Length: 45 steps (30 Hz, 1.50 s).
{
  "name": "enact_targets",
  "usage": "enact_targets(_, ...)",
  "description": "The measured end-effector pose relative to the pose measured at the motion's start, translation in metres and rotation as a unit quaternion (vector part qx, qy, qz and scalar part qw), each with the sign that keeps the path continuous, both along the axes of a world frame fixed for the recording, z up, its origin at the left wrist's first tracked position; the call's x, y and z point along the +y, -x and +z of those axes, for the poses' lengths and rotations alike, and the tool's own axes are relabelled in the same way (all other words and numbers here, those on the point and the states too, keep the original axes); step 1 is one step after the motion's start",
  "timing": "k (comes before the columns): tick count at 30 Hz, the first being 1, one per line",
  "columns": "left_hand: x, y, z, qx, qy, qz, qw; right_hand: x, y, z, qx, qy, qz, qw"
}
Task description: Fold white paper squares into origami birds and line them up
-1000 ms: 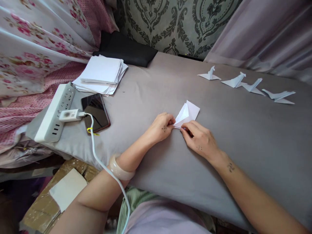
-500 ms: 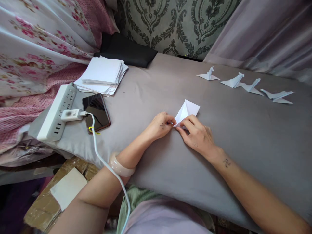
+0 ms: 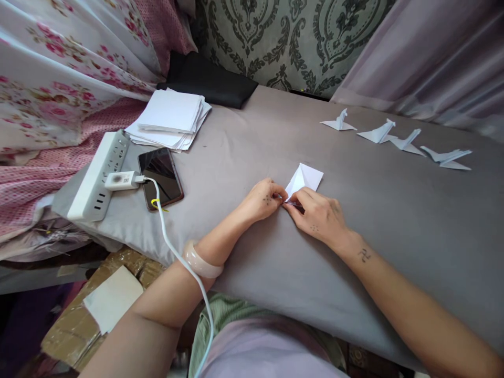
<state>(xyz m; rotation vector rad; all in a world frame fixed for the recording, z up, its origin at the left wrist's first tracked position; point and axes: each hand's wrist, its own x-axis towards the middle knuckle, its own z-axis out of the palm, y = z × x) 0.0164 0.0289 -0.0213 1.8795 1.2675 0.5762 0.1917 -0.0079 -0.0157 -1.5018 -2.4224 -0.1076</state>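
A small folded piece of white paper (image 3: 305, 177) lies on the grey cloth in front of me, creased into a diamond-like shape. My left hand (image 3: 268, 199) pinches its near left corner. From the near right side, my right hand (image 3: 317, 212) grips the same near edge with thumb and index finger, its fingertips close to the left ones. The fingers cover the near part of the paper. Several folded white paper birds (image 3: 378, 131) stand in a row at the far right.
At the far left lie a stack of white paper (image 3: 171, 113) and a black folded item (image 3: 212, 79). Nearer are a power strip (image 3: 98, 176) and a phone (image 3: 161, 176). A white charging cable (image 3: 169, 241) runs across my left forearm. A cardboard box (image 3: 66, 331) sits below the table edge.
The right hand's fingers have shifted slightly left and down along the paper's near edge, closer to the left fingertips. The camera view has moved a little.
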Motion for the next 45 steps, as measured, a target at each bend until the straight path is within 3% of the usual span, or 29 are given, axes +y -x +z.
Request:
enact_targets(6, 0.002, 0.000, -0.003, 0.003, -0.001, 0.002, 1.000, -0.001, 0.002, -0.003, -0.008, -0.026, 0.012, 1.000)
enact_targets(12, 0.000, 0.000, 0.004, 0.016, 0.006, 0.021, 1.000, -0.002, 0.003, 0.003, -0.061, -0.039, 0.030, 0.997)
enact_targets(19, -0.001, 0.000, 0.007, 0.020, -0.004, 0.014, 1.000, 0.009, 0.003, 0.018, -0.097, 0.053, 0.065, 0.992)
enact_targets(23, -0.001, 0.000, 0.004, 0.017, -0.009, 0.017, 1.000, 0.012, 0.000, 0.017, -0.038, 0.124, 0.044, 0.991)
enact_targets(30, -0.003, 0.005, 0.007, 0.033, -0.013, -0.008, 0.999, 0.002, -0.006, 0.008, 0.137, 0.166, 0.033, 0.976)
enact_targets(37, -0.006, 0.012, 0.018, 0.015, 0.026, 0.004, 1.000, -0.002, -0.006, 0.005, 0.157, 0.157, 0.031, 0.975)
enact_targets(45, -0.008, 0.009, 0.008, 0.006, -0.026, -0.001, 1.000, -0.002, -0.008, -0.002, 0.166, 0.140, 0.039, 0.975)
